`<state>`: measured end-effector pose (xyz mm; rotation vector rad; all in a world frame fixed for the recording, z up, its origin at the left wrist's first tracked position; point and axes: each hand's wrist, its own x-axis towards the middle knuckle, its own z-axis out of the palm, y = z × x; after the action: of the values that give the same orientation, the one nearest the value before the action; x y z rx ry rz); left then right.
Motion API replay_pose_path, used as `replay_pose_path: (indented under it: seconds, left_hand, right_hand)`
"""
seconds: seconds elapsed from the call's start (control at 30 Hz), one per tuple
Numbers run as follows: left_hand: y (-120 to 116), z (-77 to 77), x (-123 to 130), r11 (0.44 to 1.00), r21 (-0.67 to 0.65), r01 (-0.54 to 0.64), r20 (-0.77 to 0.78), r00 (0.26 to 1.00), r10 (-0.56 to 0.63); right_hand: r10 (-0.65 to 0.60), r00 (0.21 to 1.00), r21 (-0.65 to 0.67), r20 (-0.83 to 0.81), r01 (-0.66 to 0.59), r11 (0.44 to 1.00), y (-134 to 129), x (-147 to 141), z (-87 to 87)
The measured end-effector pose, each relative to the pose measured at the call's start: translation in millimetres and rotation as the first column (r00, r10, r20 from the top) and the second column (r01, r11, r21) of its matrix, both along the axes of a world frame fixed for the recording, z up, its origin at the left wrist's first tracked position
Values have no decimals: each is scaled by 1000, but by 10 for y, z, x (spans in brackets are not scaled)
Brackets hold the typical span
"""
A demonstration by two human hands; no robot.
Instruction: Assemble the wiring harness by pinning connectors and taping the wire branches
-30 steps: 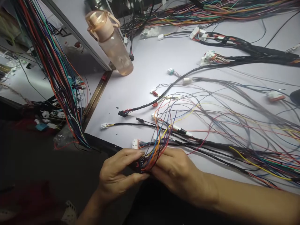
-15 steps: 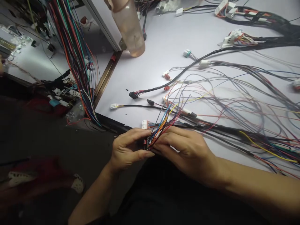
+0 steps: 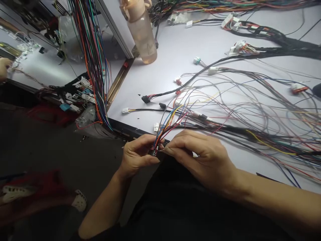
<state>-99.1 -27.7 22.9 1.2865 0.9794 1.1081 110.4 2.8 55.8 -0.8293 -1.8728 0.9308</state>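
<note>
My left hand (image 3: 134, 155) grips a small black connector (image 3: 154, 151) between thumb and fingers, just off the table's front edge. A fan of coloured wires (image 3: 170, 121), blue, orange, yellow and red among them, rises out of the connector and bends away to the right. Close beside it, my right hand (image 3: 200, 149) is closed in a pinch, thumb against forefinger. What those fingertips hold, if anything, is too small to make out. Just beyond the hands lies a white multi-pin connector (image 3: 156, 127) on a dark cable.
Wire harnesses (image 3: 235, 129) with taped cables spread across the white table (image 3: 173, 50). A water bottle (image 3: 144, 36) stands at the back left beside a metal frame. A thick wire bundle (image 3: 89, 50) hangs at the left. At the far left edge, another person's hand (image 3: 3, 68) shows.
My right fingers have drawn back slightly from the connector, opening a small gap. The connector has tilted in my left hand and shifted a little left. The camera view has also shifted.
</note>
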Motion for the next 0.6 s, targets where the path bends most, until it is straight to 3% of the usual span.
replay_pose_path:
  seconds: [0.17,0.33,0.6]
  left_hand:
    - [0,62,58,999,51,10,-23,1000,-9]
    - [5,113,66,987,157,17,-149,989,7]
    - [-25,228,93,913,384,138,-401,916,30]
  right_hand:
    - [40,998,16,38,-41,999,-41,10,-11]
    - [80,992,67,94,-87,994,-47,65,-8]
    - [51,993,158,105,-67,985,-146,130,-93]
